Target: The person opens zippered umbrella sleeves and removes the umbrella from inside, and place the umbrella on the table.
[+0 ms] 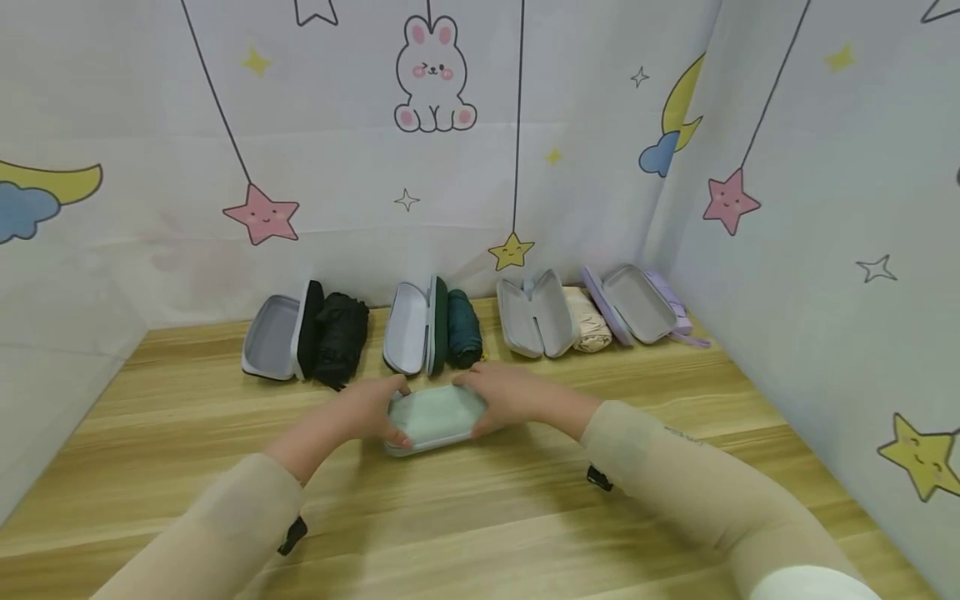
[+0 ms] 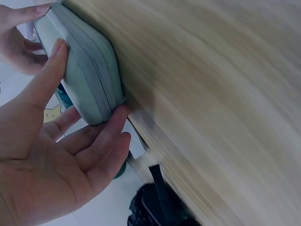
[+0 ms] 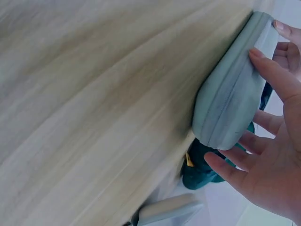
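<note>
A pale green zippered case (image 1: 438, 415) lies closed on the wooden table, its long side across the view. My left hand (image 1: 371, 410) grips its left end, thumb on the near side and fingers around the end. At the other end my right hand (image 1: 512, 395) holds it the same way. In the left wrist view the left thumb (image 2: 54, 61) presses on the case's flat face, and the zip seam shows along the case (image 2: 96, 70). The right wrist view shows the right thumb (image 3: 268, 66) on the case (image 3: 230, 89) too. What is inside the case is hidden.
Along the back wall stand several open cases: black (image 1: 273, 337), dark green (image 1: 408, 329), grey (image 1: 536, 317) and purple (image 1: 637, 304). Beside them lie rolled fabric bundles in black (image 1: 341, 337), teal (image 1: 463, 329), cream (image 1: 588, 321) and purple (image 1: 670, 296). A printed cloth wall bounds the right.
</note>
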Demonstrator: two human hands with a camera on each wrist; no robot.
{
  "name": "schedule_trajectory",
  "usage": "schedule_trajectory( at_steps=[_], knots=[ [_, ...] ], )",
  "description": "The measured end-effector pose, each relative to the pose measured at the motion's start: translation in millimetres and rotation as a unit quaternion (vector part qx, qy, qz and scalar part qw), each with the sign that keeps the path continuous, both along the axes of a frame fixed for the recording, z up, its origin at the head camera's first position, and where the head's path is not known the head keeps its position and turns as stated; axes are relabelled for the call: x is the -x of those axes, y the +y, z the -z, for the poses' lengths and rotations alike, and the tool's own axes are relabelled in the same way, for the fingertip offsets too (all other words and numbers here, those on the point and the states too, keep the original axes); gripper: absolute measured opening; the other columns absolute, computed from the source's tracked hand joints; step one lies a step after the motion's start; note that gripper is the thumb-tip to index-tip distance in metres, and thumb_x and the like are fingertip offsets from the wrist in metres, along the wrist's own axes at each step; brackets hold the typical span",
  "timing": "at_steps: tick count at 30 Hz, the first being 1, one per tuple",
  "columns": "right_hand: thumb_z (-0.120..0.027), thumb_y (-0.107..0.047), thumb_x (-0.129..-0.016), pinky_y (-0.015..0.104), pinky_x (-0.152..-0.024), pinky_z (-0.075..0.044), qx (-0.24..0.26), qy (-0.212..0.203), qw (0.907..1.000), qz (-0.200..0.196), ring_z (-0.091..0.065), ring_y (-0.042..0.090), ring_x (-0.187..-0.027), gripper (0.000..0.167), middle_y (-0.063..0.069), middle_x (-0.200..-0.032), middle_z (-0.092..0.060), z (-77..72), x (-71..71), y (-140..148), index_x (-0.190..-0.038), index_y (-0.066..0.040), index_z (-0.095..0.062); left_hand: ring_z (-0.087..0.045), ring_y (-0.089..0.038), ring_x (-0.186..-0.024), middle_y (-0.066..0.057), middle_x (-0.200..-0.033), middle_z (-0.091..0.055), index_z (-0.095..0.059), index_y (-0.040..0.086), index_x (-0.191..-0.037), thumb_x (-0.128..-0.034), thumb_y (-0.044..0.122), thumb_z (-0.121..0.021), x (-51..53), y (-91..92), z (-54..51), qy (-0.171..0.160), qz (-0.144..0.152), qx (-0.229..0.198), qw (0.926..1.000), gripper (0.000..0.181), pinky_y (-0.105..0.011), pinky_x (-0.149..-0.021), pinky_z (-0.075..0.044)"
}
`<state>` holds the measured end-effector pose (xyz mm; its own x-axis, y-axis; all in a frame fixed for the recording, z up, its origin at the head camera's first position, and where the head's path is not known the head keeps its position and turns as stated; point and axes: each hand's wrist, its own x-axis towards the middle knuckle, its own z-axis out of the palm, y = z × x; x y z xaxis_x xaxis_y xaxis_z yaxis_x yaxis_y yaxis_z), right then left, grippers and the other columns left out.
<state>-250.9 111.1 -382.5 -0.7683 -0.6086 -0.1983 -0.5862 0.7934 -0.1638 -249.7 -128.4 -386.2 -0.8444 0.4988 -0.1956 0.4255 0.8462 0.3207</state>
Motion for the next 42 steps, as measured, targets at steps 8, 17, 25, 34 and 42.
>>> schedule_trajectory(
  at_steps=[8,17,25,34,42],
  knots=[
    [-0.085,-0.044,-0.073,0.035,-0.101,-0.039,-0.033,0.004,0.9993,0.016,-0.047,0.023,-0.121,0.087,0.009,-0.133,-0.049,0.9,-0.5,6.8,-0.143,-0.01,-0.047,-0.06,-0.032,-0.104,-0.014,-0.117,-0.063,-0.056,0.006,-0.121,-0.0647,0.039,-0.091,-5.7,14.1,-0.2,-0.012,-0.017,-0.01,0.9997,0.074,-0.045,-0.089,-0.047],
    [-0.087,-0.043,-0.07,0.036,-0.104,-0.037,-0.004,0.045,0.9989,0.015,-0.047,0.025,-0.125,0.084,0.01,-0.136,-0.049,9.0,-11.9,9.0,-0.136,-0.007,-0.05,-0.062,-0.022,-0.09,-0.009,-0.103,-0.067,-0.063,0.001,-0.118,-0.0984,0.027,-0.059,-2.7,-1.1,-7.4,-0.06,-0.049,-0.051,0.9957,0.033,-0.039,-0.078,-0.049],
    [-0.088,-0.047,-0.066,0.037,-0.095,-0.044,-0.012,0.126,0.9919,-0.001,-0.053,0.024,-0.114,0.077,0.006,-0.125,-0.056,13.1,-23.9,13.0,-0.124,-0.011,-0.05,-0.055,-0.015,-0.074,-0.005,-0.093,-0.066,-0.07,-0.001,-0.107,-0.0966,0.0,-0.051,6.2,-7.7,0.9,-0.056,0.008,-0.106,0.9927,0.022,-0.029,-0.067,-0.044],
    [-0.089,-0.046,-0.065,0.038,-0.093,-0.046,-0.007,0.152,0.9882,-0.015,-0.054,0.026,-0.112,0.076,0.006,-0.122,-0.057,12.9,-25.5,15.7,-0.12,-0.011,-0.049,-0.065,-0.021,-0.079,-0.012,-0.095,-0.065,-0.065,-0.009,-0.108,-0.0952,-0.003,-0.045,8.6,-9.3,2.9,-0.173,-0.039,-0.202,0.9632,0.024,-0.034,-0.065,-0.053],
    [-0.088,-0.046,-0.066,0.038,-0.092,-0.047,-0.009,0.167,0.9855,-0.03,-0.054,0.026,-0.112,0.077,0.005,-0.122,-0.057,11.9,-25.6,17.7,-0.121,-0.01,-0.048,-0.056,-0.016,-0.074,-0.007,-0.089,-0.058,-0.059,-0.011,-0.113,-0.0936,-0.003,-0.043,12.0,-6.5,6.7,-0.265,-0.125,-0.274,0.9159,0.026,-0.033,-0.066,-0.054]
  ],
)
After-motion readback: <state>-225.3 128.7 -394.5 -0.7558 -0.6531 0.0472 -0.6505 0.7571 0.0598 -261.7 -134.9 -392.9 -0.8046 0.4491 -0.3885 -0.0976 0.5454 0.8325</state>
